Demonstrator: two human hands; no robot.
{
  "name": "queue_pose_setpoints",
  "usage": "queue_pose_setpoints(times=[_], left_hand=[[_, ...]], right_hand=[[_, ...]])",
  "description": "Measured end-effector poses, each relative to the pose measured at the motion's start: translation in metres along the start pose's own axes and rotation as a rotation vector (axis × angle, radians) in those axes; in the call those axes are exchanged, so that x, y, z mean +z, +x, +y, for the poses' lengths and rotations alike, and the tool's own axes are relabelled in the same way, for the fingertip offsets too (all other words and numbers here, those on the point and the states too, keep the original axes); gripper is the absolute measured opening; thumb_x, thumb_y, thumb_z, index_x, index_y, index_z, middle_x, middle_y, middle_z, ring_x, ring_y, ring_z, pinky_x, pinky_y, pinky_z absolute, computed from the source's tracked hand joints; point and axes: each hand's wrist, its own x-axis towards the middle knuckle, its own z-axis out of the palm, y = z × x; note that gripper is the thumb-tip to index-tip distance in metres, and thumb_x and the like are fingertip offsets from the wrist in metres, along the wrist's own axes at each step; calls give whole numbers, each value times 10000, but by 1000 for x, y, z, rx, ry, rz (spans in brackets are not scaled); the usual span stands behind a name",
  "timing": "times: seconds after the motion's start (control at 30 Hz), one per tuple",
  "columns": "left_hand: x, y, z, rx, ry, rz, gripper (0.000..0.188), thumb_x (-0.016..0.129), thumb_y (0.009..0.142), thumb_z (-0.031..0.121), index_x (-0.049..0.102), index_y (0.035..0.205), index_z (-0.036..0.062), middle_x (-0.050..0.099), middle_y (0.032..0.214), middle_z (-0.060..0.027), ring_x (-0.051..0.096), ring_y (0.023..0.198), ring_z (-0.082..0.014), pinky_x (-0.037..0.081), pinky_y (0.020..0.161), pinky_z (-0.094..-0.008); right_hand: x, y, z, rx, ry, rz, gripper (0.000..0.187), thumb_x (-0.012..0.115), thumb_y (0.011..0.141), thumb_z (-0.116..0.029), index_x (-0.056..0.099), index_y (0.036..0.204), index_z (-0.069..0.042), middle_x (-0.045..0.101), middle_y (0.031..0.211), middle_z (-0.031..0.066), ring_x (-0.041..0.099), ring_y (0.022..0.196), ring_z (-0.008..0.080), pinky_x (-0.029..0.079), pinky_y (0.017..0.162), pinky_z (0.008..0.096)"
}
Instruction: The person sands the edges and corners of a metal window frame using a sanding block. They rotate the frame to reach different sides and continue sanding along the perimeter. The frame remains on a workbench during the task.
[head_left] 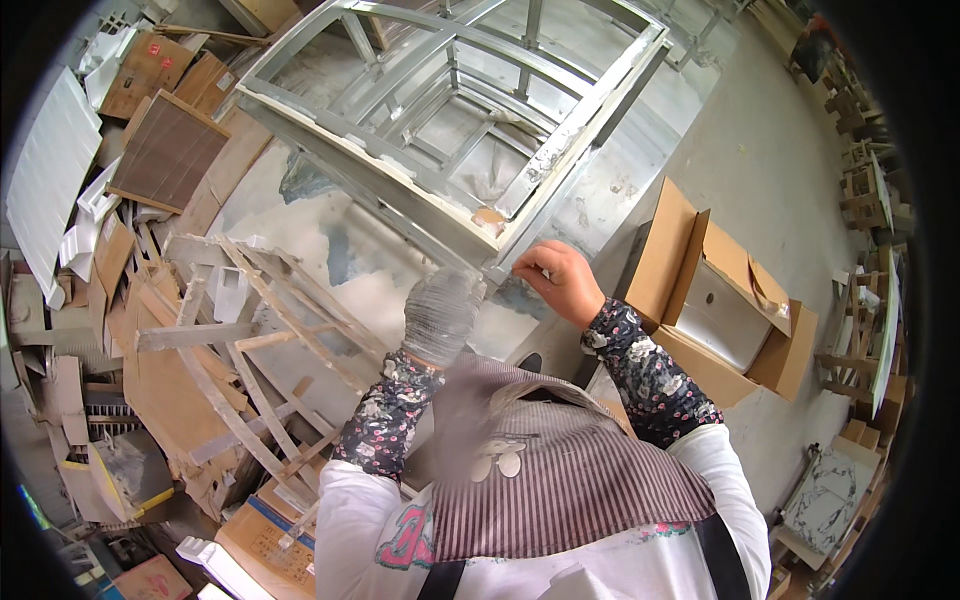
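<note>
My left hand (441, 316) wears a grey knitted glove. It is curled in front of the near corner of a metal frame (400, 192), its fingertips turned away from view. Just to its right, my right hand (562, 283) is bare, with thumb and fingers pinched together below that corner. Whatever either hand holds, if anything, is too small or hidden to make out. The frame is built of silvery bars, with pale strips and whitish smears along its upper edges. Both forearms wear dark flowered sleeves, and a striped apron (590, 480) covers my front.
An open cardboard box (678, 362) holding a shiny metal panel (722, 310) stands to the right. Wooden slats (215, 385) and flattened cardboard (165, 370) pile up on the left. A marbled slab (828, 500) lies at the lower right, near stacked materials along the far right.
</note>
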Motion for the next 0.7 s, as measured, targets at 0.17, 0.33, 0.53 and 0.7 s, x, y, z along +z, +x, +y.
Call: queue_pose_setpoints(times=[0.17,0.33,0.53,0.7], left_hand=[[0,6,15,143,141,59,84,656,916,163,642,967,97,636,814,-99,636,781,-327,498,689,-465],[-6,15,30,177,335,80,157,709,905,174,651,1037,111,643,821,-86,640,764,-308,512,711,-452],[-11,27,27,227,316,67,168,699,909,150,641,1058,98,637,819,-99,631,746,-326,513,689,-462],[-17,32,25,200,377,-39,126,684,911,119,620,1015,86,624,810,-119,622,712,-346,502,637,-475]], right_hand=[[1,6,-6,10,-78,181,140,773,835,-27,713,956,-64,680,937,87,652,832,273,539,751,370],[8,13,-3,-209,-100,333,149,770,811,-16,688,925,-65,678,966,73,647,880,286,540,762,375],[27,19,10,-178,74,399,160,753,822,20,672,943,-48,659,951,98,643,890,301,539,772,376],[37,20,17,-180,115,435,180,697,799,33,667,929,-87,672,946,86,647,888,306,541,765,395]])
